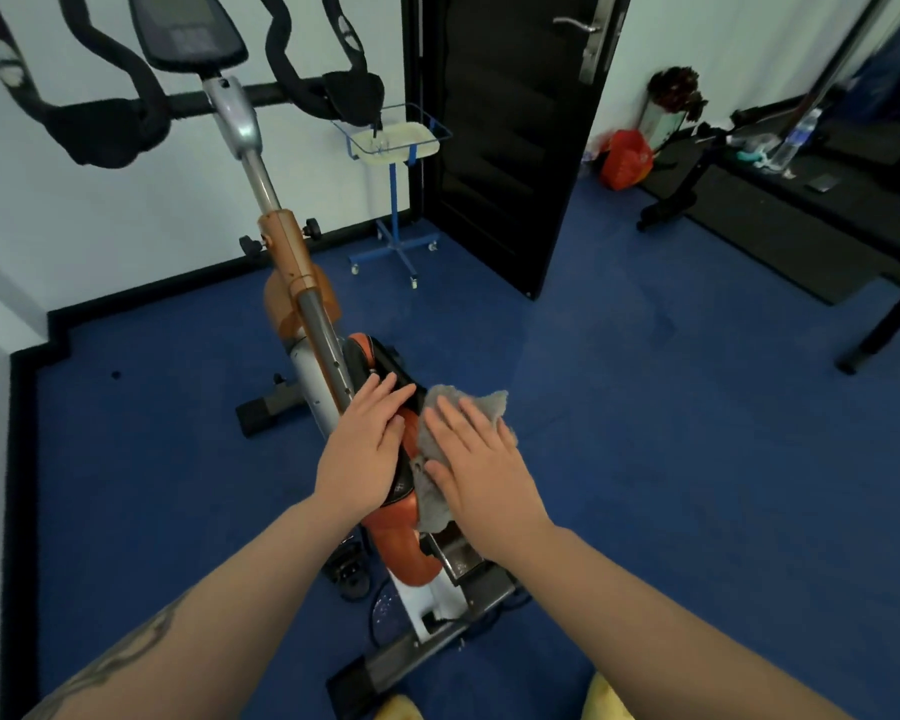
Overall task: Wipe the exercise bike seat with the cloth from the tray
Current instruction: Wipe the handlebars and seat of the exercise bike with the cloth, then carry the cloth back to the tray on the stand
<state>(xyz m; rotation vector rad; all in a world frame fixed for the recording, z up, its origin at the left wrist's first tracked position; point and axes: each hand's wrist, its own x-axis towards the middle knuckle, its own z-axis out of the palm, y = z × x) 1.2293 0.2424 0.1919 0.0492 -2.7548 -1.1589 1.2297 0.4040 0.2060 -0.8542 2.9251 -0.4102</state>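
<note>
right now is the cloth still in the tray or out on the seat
Out. The grey cloth lies on the seat under the flat right hand; the tray by the door holds no cloth.

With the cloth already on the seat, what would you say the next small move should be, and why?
Probably slide the right hand with the grey cloth toward the seat's rear: the cloth lies flat under that palm on the seat's right side, the left hand braces the left side, and orange surface nearer the person shows uncovered.

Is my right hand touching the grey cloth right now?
Touching. The head view shows the right hand pressed flat on the grey cloth, fingers spread over it, with the cloth draped on the bike seat.
</note>
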